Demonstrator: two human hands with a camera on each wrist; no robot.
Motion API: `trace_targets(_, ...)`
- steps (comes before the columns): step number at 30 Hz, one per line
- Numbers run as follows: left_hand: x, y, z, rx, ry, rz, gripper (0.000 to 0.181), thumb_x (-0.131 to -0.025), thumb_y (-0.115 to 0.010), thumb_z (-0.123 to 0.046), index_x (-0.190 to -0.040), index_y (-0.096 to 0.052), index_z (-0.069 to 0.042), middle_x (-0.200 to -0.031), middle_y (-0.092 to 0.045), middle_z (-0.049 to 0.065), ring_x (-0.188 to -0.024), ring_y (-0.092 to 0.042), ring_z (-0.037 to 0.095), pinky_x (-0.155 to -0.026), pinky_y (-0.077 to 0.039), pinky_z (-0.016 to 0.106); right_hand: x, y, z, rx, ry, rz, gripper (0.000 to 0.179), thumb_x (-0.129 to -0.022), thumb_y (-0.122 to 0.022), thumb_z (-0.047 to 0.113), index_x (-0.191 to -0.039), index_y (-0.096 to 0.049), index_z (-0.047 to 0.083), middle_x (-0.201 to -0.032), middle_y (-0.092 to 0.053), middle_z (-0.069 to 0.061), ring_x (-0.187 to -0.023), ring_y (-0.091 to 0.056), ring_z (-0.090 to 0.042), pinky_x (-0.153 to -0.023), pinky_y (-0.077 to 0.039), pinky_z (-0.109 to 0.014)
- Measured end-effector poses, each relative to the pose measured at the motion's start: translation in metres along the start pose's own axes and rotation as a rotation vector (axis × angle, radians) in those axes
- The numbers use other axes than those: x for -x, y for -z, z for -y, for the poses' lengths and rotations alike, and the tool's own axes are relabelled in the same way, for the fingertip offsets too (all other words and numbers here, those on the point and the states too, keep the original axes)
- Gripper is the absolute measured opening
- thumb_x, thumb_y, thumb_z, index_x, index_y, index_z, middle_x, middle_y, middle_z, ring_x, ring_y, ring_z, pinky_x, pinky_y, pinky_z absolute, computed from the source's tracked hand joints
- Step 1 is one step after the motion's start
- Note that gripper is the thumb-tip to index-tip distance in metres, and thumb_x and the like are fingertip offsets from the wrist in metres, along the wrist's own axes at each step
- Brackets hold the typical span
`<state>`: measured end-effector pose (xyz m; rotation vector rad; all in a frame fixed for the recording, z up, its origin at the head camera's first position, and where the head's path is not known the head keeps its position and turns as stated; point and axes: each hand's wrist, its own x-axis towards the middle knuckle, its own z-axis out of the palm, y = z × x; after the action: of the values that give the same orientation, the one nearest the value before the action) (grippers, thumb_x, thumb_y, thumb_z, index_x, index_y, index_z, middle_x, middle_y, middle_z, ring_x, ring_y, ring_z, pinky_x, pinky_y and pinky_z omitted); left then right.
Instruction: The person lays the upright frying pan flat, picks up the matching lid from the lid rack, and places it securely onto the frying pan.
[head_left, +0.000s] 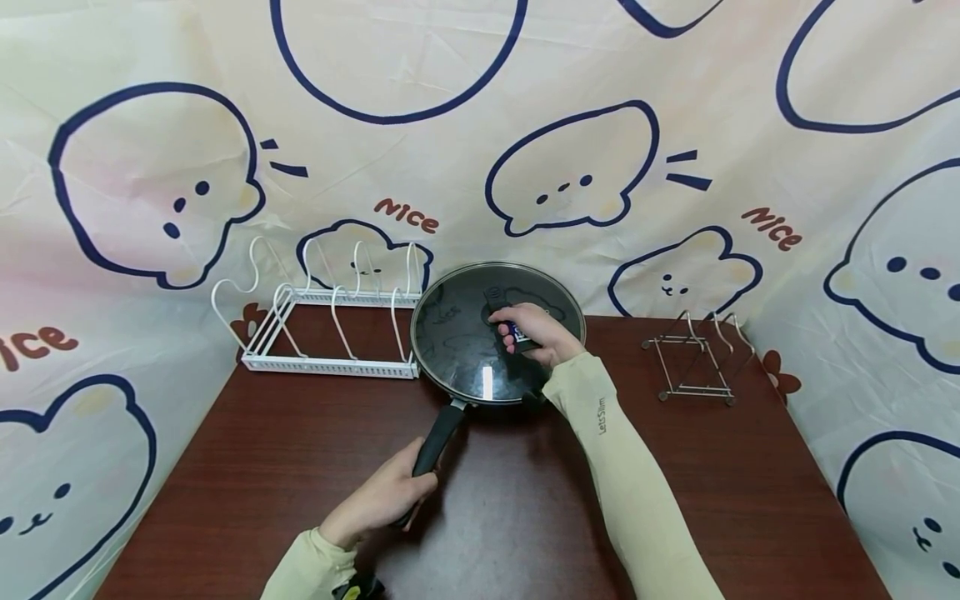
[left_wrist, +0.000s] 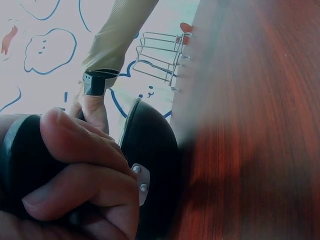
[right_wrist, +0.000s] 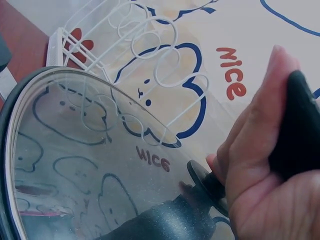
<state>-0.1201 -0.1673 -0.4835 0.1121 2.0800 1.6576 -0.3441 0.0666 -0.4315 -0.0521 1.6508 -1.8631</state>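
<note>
A dark frying pan (left_wrist: 157,150) is at the back middle of the brown table, its side showing in the left wrist view. A glass lid (head_left: 457,342) with a metal rim covers it. My left hand (head_left: 382,497) grips the pan's long black handle (head_left: 441,433), fingers curled round it. With my right hand (head_left: 542,332) I hold the black lid handle (right_wrist: 299,125), which stands on a round base at the lid's centre. The lid's glass reflects the printed backdrop in the right wrist view.
A white rack (head_left: 330,366) with curved wire dividers stands left of the pan, its right end close to the lid's edge. A small silver wire rack (head_left: 697,392) is on the table's right side. Behind the brown table (head_left: 720,483) hangs a printed cloth (head_left: 450,167).
</note>
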Motion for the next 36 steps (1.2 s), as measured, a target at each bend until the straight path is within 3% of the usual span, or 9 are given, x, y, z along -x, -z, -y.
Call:
trace_targets(16, -0.0010, 0.0022, 0.0031, -0.019, -0.015, -0.015, 0.016, -0.097, -0.051, -0.004, -0.112, -0.046, 0.001, -0.060, -0.051, 0.005, -0.036, -0.045, 0.014, -0.038, -0.044, 0.033, 0.0017, 0.0020, 0.0009, 0.003, -0.006, 0.035, 0.036, -0.107, -0.053, 0.015, -0.135, -0.051, -0.007, -0.067, -0.050, 0.004, -0.049, -0.047, -0.002, -0.046, -0.046, -0.014)
trace_targets(30, 0.0003, 0.0022, 0.0004, 0.001, -0.026, -0.001, 0.019, -0.097, -0.049, -0.002, -0.114, -0.045, 0.004, -0.061, -0.051, 0.005, -0.036, -0.044, 0.013, -0.038, -0.043, 0.030, 0.0033, 0.0015, 0.0026, 0.059, 0.003, 0.002, 0.038, -0.106, -0.054, 0.018, -0.136, -0.053, -0.006, -0.070, -0.052, 0.004, -0.052, -0.048, -0.003, -0.049, -0.048, -0.015)
trace_targets(36, 0.0004, 0.0006, -0.0004, -0.027, -0.020, -0.019, 0.018, -0.096, -0.049, -0.002, -0.112, -0.045, 0.005, -0.061, -0.050, 0.005, -0.037, -0.044, 0.012, -0.038, -0.043, 0.028, 0.0023, 0.0007, 0.0004, 0.088, 0.023, 0.005, 0.024, -0.109, -0.051, 0.020, -0.119, -0.052, -0.002, -0.070, -0.051, 0.004, -0.052, -0.048, -0.004, -0.050, -0.048, -0.016)
